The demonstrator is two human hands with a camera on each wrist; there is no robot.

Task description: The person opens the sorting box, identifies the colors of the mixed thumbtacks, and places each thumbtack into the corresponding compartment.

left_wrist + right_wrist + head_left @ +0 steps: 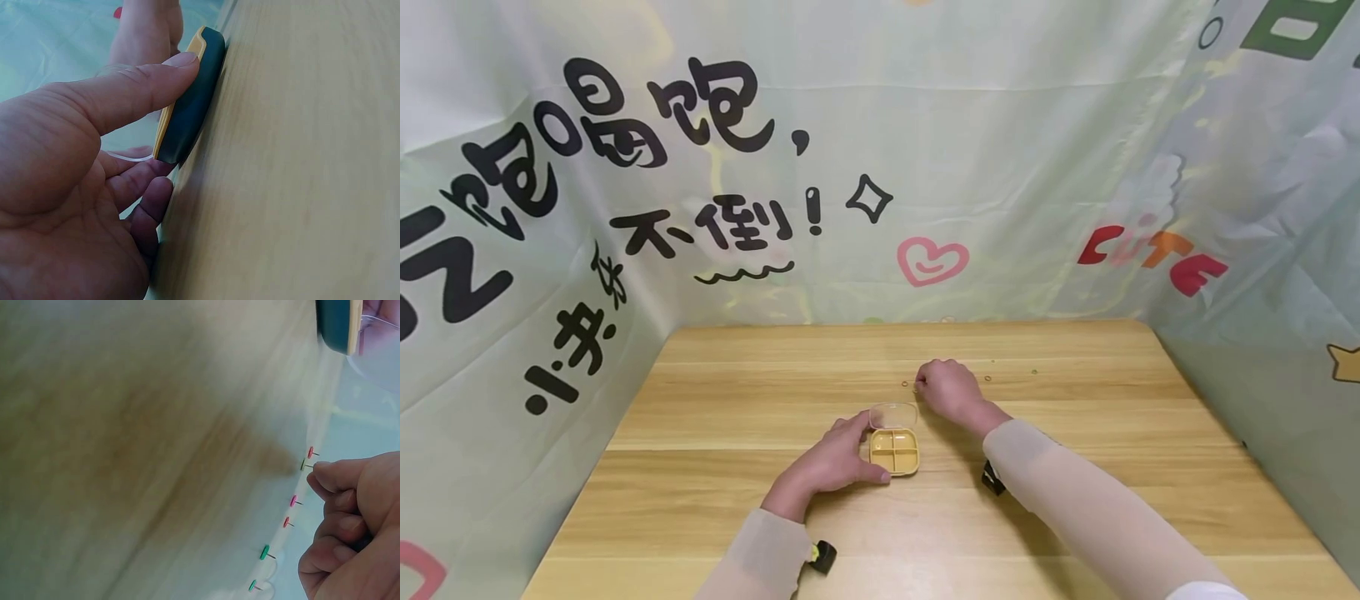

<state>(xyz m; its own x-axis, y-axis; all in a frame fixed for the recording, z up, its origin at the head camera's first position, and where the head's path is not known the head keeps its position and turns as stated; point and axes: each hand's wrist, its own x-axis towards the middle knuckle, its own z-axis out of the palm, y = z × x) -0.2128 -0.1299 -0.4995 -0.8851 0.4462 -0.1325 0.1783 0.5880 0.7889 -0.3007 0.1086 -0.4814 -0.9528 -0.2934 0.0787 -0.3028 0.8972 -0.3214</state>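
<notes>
Head view: on the desk sits the yellow case, its four compartments uncovered and its clear lid open at the far edge. At the case's left, the left hand grips it, thumb at the near corner. Beyond the case and to its right is the right hand, with small tacks about it. A printed cloth hangs behind the case.

Left wrist view: the thumb presses the case's rim; how firmly the other fingers touch is partly hidden.

Right wrist view: the fingers, narrowed to a pinch, appear to hold the point of an olive tack; picking it up looks like the step in hand. The next move calls for a delicate lift: a red tack stands just beside it, nearer the case, a pink tack farther from the case, points up. The lid could obstruct reaching the case from there.
</notes>
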